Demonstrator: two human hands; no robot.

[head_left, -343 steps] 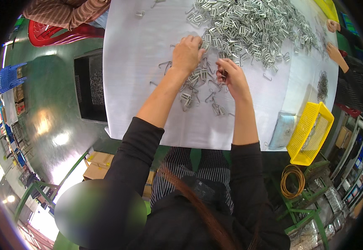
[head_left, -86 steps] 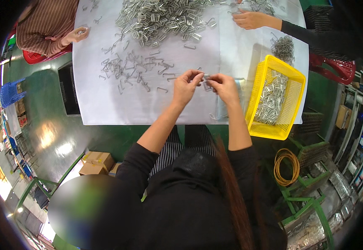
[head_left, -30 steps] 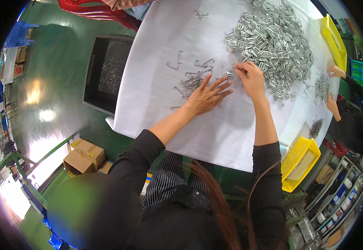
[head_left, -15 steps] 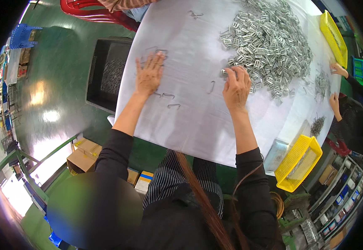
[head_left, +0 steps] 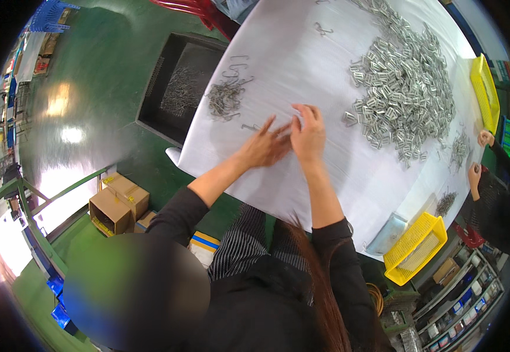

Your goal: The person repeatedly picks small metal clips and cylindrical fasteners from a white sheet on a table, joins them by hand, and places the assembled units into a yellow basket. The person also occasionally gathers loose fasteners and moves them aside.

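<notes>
Both hands are close together over the near middle of the white-covered table. My left hand has its fingers spread and slightly smeared, the tips beside my right hand. My right hand is bent inward, with thumb and fingers curled toward each other; whatever they may hold is hidden. A thin wire hook lies just beyond my left hand. Farther left is a small heap of bent wire hooks, with several loose ones above it. A large pile of silver metal buckles spreads to the right.
A black crate with wire pieces stands beyond the table's left edge. Yellow baskets sit along the right side, near a small grey heap. Another person's hands are at the far right edge. Cardboard boxes stand at lower left.
My left hand has left the wire hooks and moved right. My right hand has come away from the buckles and moved left toward it. The whole view has shifted and turned somewhat.
</notes>
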